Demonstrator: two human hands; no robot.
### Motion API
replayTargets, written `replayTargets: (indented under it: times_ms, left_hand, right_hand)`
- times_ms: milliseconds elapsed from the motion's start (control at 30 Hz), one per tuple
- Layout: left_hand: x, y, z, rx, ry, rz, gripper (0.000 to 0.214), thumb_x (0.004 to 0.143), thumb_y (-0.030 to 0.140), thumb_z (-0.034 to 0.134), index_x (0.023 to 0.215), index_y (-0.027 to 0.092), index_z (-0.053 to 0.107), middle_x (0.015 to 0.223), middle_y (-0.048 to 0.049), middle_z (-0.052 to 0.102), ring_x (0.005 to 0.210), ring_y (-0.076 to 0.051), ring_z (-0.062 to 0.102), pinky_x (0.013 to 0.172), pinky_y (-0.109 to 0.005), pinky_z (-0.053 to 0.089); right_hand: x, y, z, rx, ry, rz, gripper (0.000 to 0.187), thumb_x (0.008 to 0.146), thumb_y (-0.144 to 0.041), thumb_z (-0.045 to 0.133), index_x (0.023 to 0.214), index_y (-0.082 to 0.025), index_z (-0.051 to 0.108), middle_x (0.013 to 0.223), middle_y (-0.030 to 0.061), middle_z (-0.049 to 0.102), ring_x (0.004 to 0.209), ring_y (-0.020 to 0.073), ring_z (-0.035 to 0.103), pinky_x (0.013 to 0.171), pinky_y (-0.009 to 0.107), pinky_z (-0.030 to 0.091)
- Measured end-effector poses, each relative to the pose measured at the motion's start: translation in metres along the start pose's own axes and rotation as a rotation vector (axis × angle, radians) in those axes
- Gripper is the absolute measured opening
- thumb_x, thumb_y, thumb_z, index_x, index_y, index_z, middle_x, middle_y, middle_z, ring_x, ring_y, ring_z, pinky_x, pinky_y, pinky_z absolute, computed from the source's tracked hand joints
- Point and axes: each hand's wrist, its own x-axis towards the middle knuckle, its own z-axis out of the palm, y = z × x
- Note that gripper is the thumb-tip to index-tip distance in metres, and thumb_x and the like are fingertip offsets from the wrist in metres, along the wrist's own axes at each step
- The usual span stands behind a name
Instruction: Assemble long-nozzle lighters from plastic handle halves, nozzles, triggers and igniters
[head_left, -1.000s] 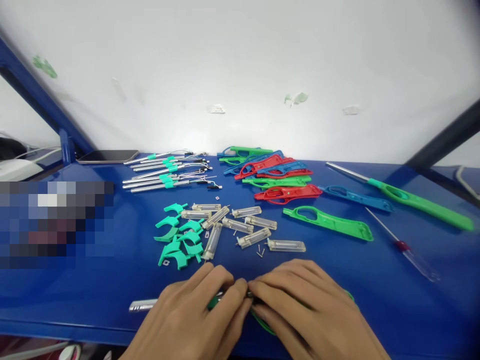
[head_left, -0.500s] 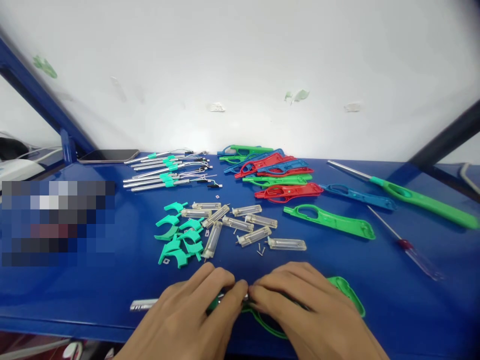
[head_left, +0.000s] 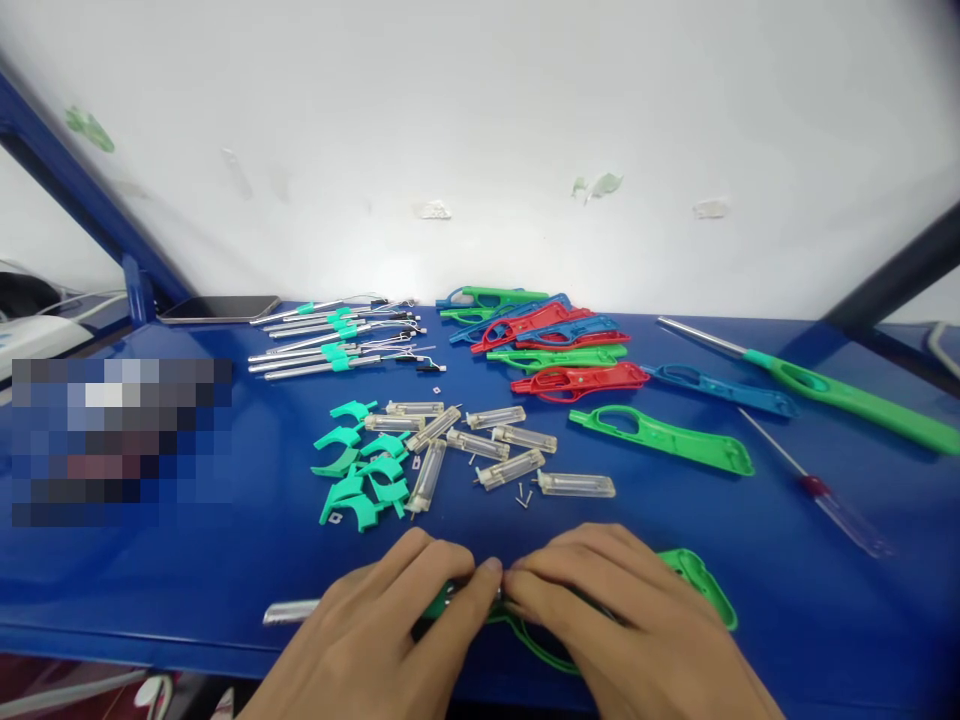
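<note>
- On the near edge of the blue surface [head_left: 187, 570], a green handle shell [head_left: 701, 590] is partly covered by the right hand [head_left: 634, 625]; its wide end is exposed toward 3 o'clock, reckoned from where the fingertips meet, and its looped rim toward 4.
- A silver tube [head_left: 291, 612] is laid under the left hand [head_left: 382, 625], its slotted end pointed to 9 o'clock.
- The left hand is closed on the tube, thumb and forefinger bent inward; a dark green part [head_left: 435, 605] is seen between them.
- The right hand is curled, its thumb and forefinger brought up to the left thumb; whether anything is pinched there cannot be told.
- Small screws [head_left: 523, 495] are scattered just past 12 o'clock, with clear tanks [head_left: 576, 485] strewn around 12.
- Curved teal pieces [head_left: 386, 468] are heaped at 10 o'clock.
- A loose green shell [head_left: 667, 443] is placed at 2 o'clock; beyond it, a whole green lighter [head_left: 847, 400] is laid, with a screwdriver [head_left: 814, 487] nearer 3.
- Wired metal tubes [head_left: 322, 365] are lined up at 11 o'clock.
- Red, blue and green shells [head_left: 585, 380] are piled between 12 and 1.
- A dark, flat device [head_left: 221, 308] is set far off at 10 o'clock.
</note>
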Motion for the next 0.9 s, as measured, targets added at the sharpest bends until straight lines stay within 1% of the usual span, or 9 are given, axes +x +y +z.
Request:
replayTargets:
  times_ms: [67, 133, 233, 300, 400, 533, 733, 833, 900]
  left_hand:
    - [-0.001, -0.001, 0.001, -0.004, 0.003, -0.008, 0.041, 0.111, 0.009, 0.038, 0.141, 0.024, 0.063, 0.117, -0.0033, 0.075, 0.104, -0.019, 0.075, 0.088, -0.03, 0.066]
    - [-0.001, -0.001, 0.001, -0.016, -0.002, -0.015, 0.044, 0.109, 0.007, 0.039, 0.142, 0.024, 0.063, 0.113, -0.0037, 0.074, 0.099, -0.019, 0.074, 0.084, -0.03, 0.067]
    - [0.002, 0.001, 0.001, -0.03, -0.004, -0.022, 0.045, 0.107, 0.004, 0.04, 0.142, 0.021, 0.063, 0.107, -0.0049, 0.072, 0.089, -0.018, 0.071, 0.079, -0.031, 0.068]
    - [0.004, 0.004, 0.0, -0.037, 0.005, -0.028, 0.044, 0.107, 0.004, 0.04, 0.141, 0.019, 0.063, 0.105, -0.0057, 0.071, 0.087, -0.019, 0.07, 0.079, -0.032, 0.068]
    - [0.005, 0.006, -0.001, -0.049, 0.023, -0.03, 0.043, 0.106, 0.002, 0.04, 0.139, 0.018, 0.064, 0.104, -0.0061, 0.07, 0.086, -0.019, 0.068, 0.078, -0.033, 0.068]
    - [0.006, 0.008, -0.003, -0.087, 0.034, -0.037, 0.043, 0.105, 0.001, 0.041, 0.137, 0.018, 0.065, 0.104, -0.0061, 0.07, 0.085, -0.018, 0.066, 0.079, -0.031, 0.067]
    - [0.01, 0.011, 0.001, -0.066, 0.068, -0.04, 0.051, 0.095, -0.005, 0.043, 0.127, 0.023, 0.07, 0.098, -0.0033, 0.07, 0.084, -0.017, 0.067, 0.08, -0.026, 0.065]
    - [0.008, 0.012, 0.005, -0.079, 0.122, -0.05, 0.056, 0.093, -0.008, 0.04, 0.13, 0.022, 0.069, 0.099, -0.0036, 0.069, 0.083, -0.016, 0.066, 0.08, -0.025, 0.064]
    - [0.005, 0.012, 0.005, -0.106, 0.102, -0.045, 0.055, 0.094, -0.007, 0.04, 0.133, 0.02, 0.067, 0.103, -0.0043, 0.07, 0.085, -0.016, 0.067, 0.079, -0.023, 0.063]
  right_hand:
    - [0.0, 0.0, 0.0, 0.002, -0.003, 0.005, 0.06, 0.12, -0.047, 0.027, 0.095, -0.026, 0.078, 0.087, -0.0083, 0.082, 0.074, 0.0095, 0.072, 0.076, 0.025, 0.049]
    - [0.0, 0.0, -0.001, 0.006, -0.004, 0.006, 0.06, 0.12, -0.05, 0.028, 0.094, -0.026, 0.077, 0.087, -0.008, 0.082, 0.074, 0.0092, 0.072, 0.075, 0.025, 0.049]
    - [-0.001, 0.001, -0.002, 0.006, -0.001, 0.006, 0.06, 0.12, -0.05, 0.028, 0.093, -0.025, 0.076, 0.087, -0.0081, 0.081, 0.074, 0.009, 0.072, 0.076, 0.024, 0.05]
    - [-0.003, 0.001, -0.003, 0.008, -0.008, 0.009, 0.059, 0.12, -0.047, 0.028, 0.095, -0.025, 0.076, 0.088, -0.0083, 0.081, 0.075, 0.0091, 0.072, 0.077, 0.025, 0.05]
    - [-0.003, 0.001, -0.004, 0.024, -0.033, 0.002, 0.055, 0.12, -0.044, 0.029, 0.101, -0.025, 0.077, 0.09, -0.0077, 0.082, 0.077, 0.0098, 0.072, 0.08, 0.026, 0.051]
    - [-0.003, 0.002, -0.004, 0.039, -0.061, -0.002, 0.054, 0.12, -0.044, 0.029, 0.106, -0.024, 0.078, 0.093, -0.0061, 0.083, 0.079, 0.0109, 0.072, 0.079, 0.027, 0.051]
    - [-0.006, 0.003, -0.004, 0.052, -0.07, 0.005, 0.054, 0.121, -0.042, 0.029, 0.104, -0.025, 0.078, 0.091, -0.0067, 0.081, 0.077, 0.0108, 0.071, 0.076, 0.026, 0.052]
    - [-0.006, 0.002, -0.003, 0.049, -0.075, 0.028, 0.055, 0.12, -0.043, 0.028, 0.105, -0.026, 0.078, 0.092, -0.0069, 0.082, 0.078, 0.0109, 0.071, 0.074, 0.026, 0.052]
    - [-0.005, 0.002, -0.003, 0.043, -0.073, 0.026, 0.053, 0.12, -0.043, 0.03, 0.105, -0.026, 0.078, 0.092, -0.0069, 0.082, 0.079, 0.0113, 0.072, 0.075, 0.026, 0.052]
